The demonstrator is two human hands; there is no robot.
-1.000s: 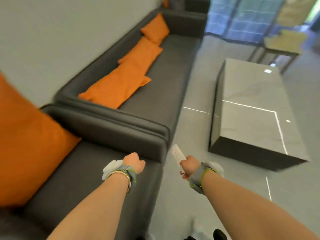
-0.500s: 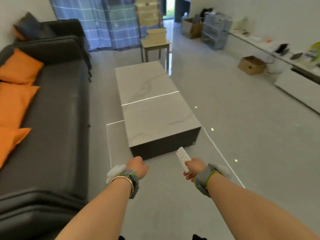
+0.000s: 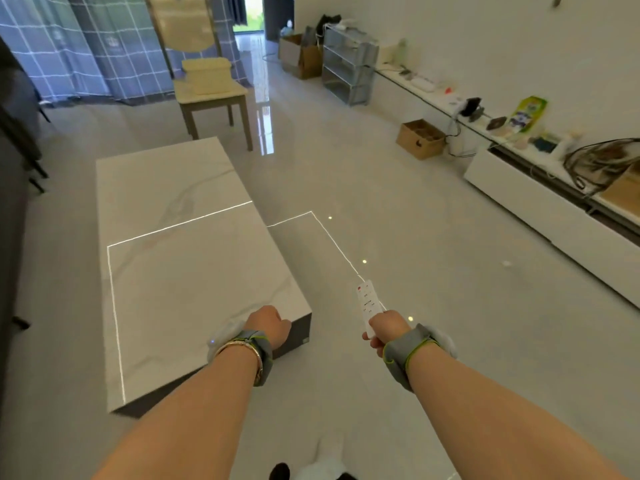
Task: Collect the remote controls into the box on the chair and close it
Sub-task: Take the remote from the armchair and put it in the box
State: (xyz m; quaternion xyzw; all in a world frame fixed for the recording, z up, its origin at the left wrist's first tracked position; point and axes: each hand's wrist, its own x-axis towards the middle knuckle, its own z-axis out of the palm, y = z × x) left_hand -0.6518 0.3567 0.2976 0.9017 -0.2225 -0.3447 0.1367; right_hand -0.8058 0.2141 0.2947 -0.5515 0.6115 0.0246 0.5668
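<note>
My right hand [image 3: 386, 327] grips a slim white remote control [image 3: 367, 301] with a red button at its top, held upright over the floor. My left hand [image 3: 272, 323] is curled into a fist with nothing in it, hovering above the near right corner of the marble coffee table [image 3: 166, 271]. Far ahead, a cream box [image 3: 206, 76] with its lid on rests on the seat of a wooden chair [image 3: 213, 102] beyond the table's far end.
A dark sofa edge [image 3: 14, 174] runs along the left. A low white cabinet [image 3: 554, 216] with clutter lines the right wall, with a cardboard box [image 3: 420, 138] and a metal shelf [image 3: 349, 71] further back. Glossy floor lies between table and cabinet.
My view has swung right from the sofa with orange cushions to the coffee table and chair. My right hand has kept the remote; both hands now sit further along the table.
</note>
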